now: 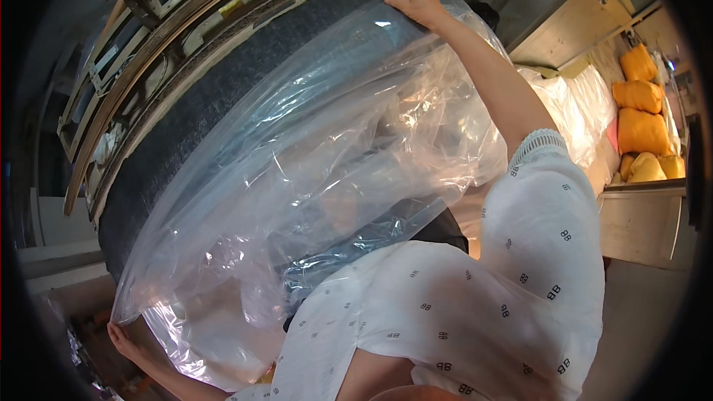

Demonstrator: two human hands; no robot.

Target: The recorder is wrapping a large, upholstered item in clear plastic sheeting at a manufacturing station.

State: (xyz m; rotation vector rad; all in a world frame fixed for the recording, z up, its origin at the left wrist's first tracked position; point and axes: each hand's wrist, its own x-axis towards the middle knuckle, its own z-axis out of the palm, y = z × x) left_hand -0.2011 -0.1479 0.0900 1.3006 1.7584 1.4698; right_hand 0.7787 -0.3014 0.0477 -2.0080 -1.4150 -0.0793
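A wide clear plastic sheet (297, 156) is stretched in loose folds across a dark padded surface (178, 134) and hangs toward my body. At the lower left, my left hand (125, 340) is closed on the sheet's corner, its fingers partly hidden. My right hand (416, 1) reaches to the far right end, fingers curled and pinching the sheet's upper edge against the dark surface. Between the two hands the upper edge runs in a slanting line. Crumpled plastic bunches in front of me.
Beyond the dark surface runs a machine frame (137, 104) with long curved-looking rails. Yellow-orange bundles (642, 130) are stacked on a shelf at the right. More pale plastic (575, 100) lies beside my right arm. A wooden cabinet (572, 22) stands at the far right.
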